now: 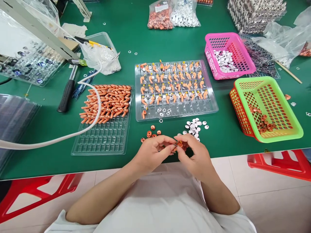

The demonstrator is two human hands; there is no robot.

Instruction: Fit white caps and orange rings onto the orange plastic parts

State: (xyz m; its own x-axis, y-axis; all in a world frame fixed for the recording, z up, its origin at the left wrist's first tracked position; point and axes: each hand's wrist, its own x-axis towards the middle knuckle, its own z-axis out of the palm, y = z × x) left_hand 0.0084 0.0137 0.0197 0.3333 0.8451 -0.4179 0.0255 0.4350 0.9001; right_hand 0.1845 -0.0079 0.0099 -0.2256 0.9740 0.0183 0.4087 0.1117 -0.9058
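Note:
My left hand (pixel 153 153) and my right hand (pixel 197 156) meet at the table's front edge, fingers pinched together. Between their fingertips is a small copper-coloured part (pixel 179 144), partly covered by the fingers. Just beyond the left hand lie several round copper-coloured caps (pixel 149 133). Flat white discs (pixel 194 126) are heaped beyond the right hand. Past both hands, a clear compartment tray (pixel 179 111) holds rows of curved orange pieces with yellow tips (pixel 170 77), along with some loose white rings (pixel 164 110).
Left of the hands sits a clear tray (pixel 99 142) stacked with copper-coloured tubes (pixel 109 100), a white cable (pixel 99 100) crossing it. A hammer (pixel 66 94) lies farther left. On the right stand a green basket (pixel 300 129) with copper caps and a pink basket (pixel 251 66) with white discs.

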